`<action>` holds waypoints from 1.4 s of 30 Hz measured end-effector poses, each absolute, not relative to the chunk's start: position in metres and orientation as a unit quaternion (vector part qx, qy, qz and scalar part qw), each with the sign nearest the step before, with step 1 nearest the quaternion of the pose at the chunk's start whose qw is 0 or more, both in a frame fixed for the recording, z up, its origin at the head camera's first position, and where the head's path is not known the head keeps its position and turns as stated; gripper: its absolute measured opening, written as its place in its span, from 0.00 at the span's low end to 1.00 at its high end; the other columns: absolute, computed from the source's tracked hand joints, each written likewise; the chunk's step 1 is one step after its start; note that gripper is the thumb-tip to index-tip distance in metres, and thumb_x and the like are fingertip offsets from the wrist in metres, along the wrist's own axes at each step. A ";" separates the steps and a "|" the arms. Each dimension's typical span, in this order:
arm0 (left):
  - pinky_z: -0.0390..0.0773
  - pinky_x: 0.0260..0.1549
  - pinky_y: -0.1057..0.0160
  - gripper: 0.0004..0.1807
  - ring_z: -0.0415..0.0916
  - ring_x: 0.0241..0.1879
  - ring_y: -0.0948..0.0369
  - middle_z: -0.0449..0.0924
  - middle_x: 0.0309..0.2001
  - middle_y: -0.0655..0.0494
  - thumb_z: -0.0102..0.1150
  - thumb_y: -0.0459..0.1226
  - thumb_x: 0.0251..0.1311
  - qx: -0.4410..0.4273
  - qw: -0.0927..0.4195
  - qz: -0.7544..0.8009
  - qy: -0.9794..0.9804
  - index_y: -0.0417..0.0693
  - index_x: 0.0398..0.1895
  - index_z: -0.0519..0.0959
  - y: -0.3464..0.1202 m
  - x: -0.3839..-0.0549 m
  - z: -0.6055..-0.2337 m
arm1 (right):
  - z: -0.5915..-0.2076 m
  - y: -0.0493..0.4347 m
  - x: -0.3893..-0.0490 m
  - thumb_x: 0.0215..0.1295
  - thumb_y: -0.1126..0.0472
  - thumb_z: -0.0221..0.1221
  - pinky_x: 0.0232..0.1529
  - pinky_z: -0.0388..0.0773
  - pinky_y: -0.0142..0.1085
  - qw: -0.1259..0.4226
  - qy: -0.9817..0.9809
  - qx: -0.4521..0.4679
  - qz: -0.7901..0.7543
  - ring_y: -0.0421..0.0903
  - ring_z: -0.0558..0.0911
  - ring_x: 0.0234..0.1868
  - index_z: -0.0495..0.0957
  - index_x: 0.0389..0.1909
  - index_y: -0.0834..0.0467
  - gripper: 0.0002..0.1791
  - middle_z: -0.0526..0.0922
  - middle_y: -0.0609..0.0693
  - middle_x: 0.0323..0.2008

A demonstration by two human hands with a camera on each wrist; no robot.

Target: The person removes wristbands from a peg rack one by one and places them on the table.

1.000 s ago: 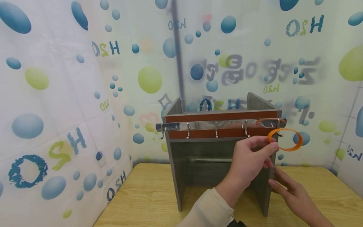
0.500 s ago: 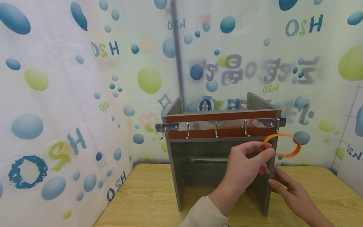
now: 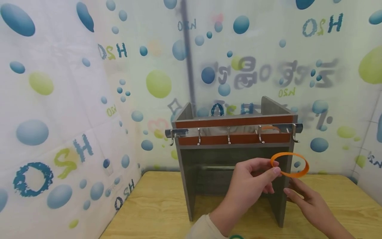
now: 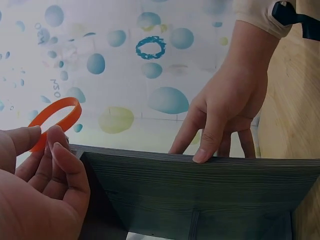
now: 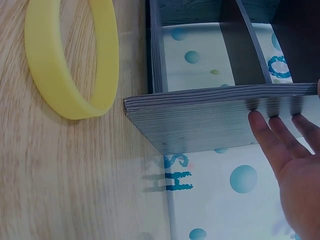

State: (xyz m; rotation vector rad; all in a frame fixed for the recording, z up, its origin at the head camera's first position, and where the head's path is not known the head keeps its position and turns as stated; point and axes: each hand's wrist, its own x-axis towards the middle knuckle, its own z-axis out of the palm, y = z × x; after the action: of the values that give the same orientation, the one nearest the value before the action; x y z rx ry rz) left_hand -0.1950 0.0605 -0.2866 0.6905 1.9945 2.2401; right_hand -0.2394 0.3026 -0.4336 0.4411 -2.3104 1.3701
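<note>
My left hand [image 3: 246, 182] pinches an orange wristband [image 3: 304, 170] between thumb and fingers, in front of the shelf's right side and below the end hook [image 3: 294, 134]. The left wrist view also has the orange wristband [image 4: 70, 117] held at the fingertips. A shiny metal hook rail [image 3: 244, 130] with several hooks runs across the front of the grey wooden shelf [image 3: 185, 186]; no band hangs on it. On the shelf's right panel [image 5: 210, 125] rests my right hand [image 3: 311, 204], its straight fingers [image 5: 270, 137] against the outer face and its thumb [image 4: 202, 155] on the front edge.
A yellow wristband [image 5: 45, 65] appears close up over the wooden table [image 3: 149, 205] in the right wrist view. Part of a green ring [image 3: 236, 236] shows at the head view's bottom edge. A printed curtain [image 3: 158, 132] closes in the back and left.
My left hand has drawn the orange wristband down and to the left, from near the right end hook to below it. My right hand stays on the side panel.
</note>
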 end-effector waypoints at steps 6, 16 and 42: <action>0.82 0.27 0.70 0.06 0.76 0.19 0.65 0.92 0.35 0.58 0.72 0.39 0.67 0.219 0.031 0.726 0.651 0.49 0.44 0.91 0.052 -0.195 -0.293 | -0.431 0.302 -0.239 0.82 0.60 0.56 0.41 0.88 0.29 0.205 -0.836 0.155 0.485 0.14 0.76 0.53 0.66 0.79 0.61 0.29 0.70 0.10 0.58; 0.81 0.26 0.71 0.04 0.77 0.20 0.66 0.93 0.37 0.56 0.72 0.39 0.68 0.212 0.028 0.725 0.655 0.54 0.43 0.91 0.038 -0.199 -0.299 | -0.431 0.301 -0.240 0.81 0.63 0.57 0.41 0.88 0.28 0.203 -0.830 0.160 0.495 0.15 0.77 0.54 0.61 0.82 0.62 0.33 0.71 0.11 0.58; 0.81 0.26 0.71 0.07 0.78 0.20 0.66 0.91 0.38 0.54 0.71 0.37 0.68 0.191 0.020 0.730 0.656 0.49 0.47 0.90 0.008 -0.204 -0.321 | -0.436 0.303 -0.241 0.80 0.68 0.57 0.41 0.87 0.27 0.213 -0.813 0.177 0.513 0.13 0.75 0.57 0.55 0.82 0.68 0.36 0.69 0.12 0.61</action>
State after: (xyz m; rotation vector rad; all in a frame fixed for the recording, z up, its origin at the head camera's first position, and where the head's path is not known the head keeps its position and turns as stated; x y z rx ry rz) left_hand -0.2037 0.0077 -0.3207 0.5926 2.0363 2.2644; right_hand -0.2408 0.3026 -0.4359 0.4919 -2.2560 1.4238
